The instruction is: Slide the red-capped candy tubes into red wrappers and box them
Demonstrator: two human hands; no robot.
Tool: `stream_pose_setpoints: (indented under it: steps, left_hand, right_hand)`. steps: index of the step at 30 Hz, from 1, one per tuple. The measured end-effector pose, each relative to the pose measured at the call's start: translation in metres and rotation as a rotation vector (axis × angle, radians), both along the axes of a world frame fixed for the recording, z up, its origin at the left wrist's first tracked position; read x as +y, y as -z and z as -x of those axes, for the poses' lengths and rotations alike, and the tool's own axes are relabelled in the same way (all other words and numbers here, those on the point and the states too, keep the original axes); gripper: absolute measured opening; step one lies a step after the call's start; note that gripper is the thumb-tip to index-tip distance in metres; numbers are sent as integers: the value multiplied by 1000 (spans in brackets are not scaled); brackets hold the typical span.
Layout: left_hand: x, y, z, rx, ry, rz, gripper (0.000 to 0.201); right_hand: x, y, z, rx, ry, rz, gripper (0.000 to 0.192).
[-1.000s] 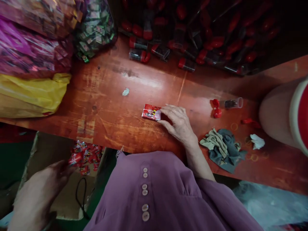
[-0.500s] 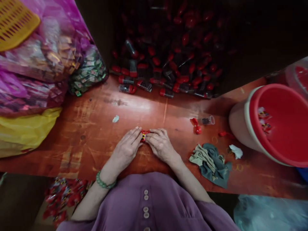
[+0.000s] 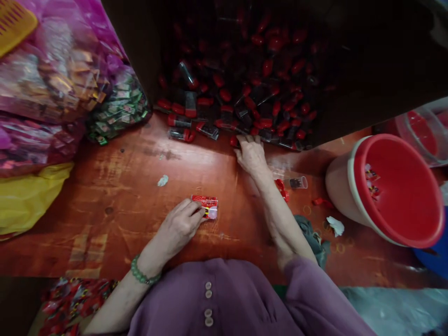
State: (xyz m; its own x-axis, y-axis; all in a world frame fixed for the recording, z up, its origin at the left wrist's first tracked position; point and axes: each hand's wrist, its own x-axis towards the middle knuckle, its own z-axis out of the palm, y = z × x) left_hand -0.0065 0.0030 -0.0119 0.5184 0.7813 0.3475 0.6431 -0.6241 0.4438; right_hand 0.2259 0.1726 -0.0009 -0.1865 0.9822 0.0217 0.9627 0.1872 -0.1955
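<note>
Left hand [image 3: 180, 226] resting on wooden table [image 3: 119, 186], fingertips curled onto left edge of stack of red packets [image 3: 205, 206], pinning it flat to the surface. Stack lying near table centre, just in front of the body, right end free and uncovered.

Right hand [image 3: 250, 151] extended well forward, far from the stack, fingers spread and lowered onto front row of red-capped tubes [image 3: 245, 93] heaped at the back of the table. Fingertips touching the tubes near one red cap [image 3: 234, 141]; grasp on any single tube not discernible, fingertips partly lost in shadow.

Single clear tube [image 3: 297, 182] lying on its side just right of the right forearm, red caps [image 3: 282, 190] beside it. Grey-green cloth [image 3: 315, 239] largely hidden behind the right forearm. Red bucket [image 3: 395, 186] at right, tilted toward the camera, a few packets inside. Bags of wrapped items [image 3: 52, 88] at left, cut off by the frame edge. Rear of the tube heap too dark to resolve. More red packets [image 3: 66, 301] at lower left below table edge, partly cut off.
</note>
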Motion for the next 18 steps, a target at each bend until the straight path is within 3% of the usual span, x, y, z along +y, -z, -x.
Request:
stream_pose_setpoints:
  steps: [3,9,13,18]
  left_hand:
    - [1,-8,-2,60,8,44,17]
    - [0,-9,-7,153,-72,96,22]
    - [1,1,-9,137,-160,-15,28]
    - [1,5,-7,33,-151,-5,27]
  right_hand:
    - [2,9,5,-17,24,-25,37]
    - [-30,20,5,67,-33,-17,37]
    - [-57,28,4,545,-25,28,36]
    - [-97,29,8,1242,151,295,42]
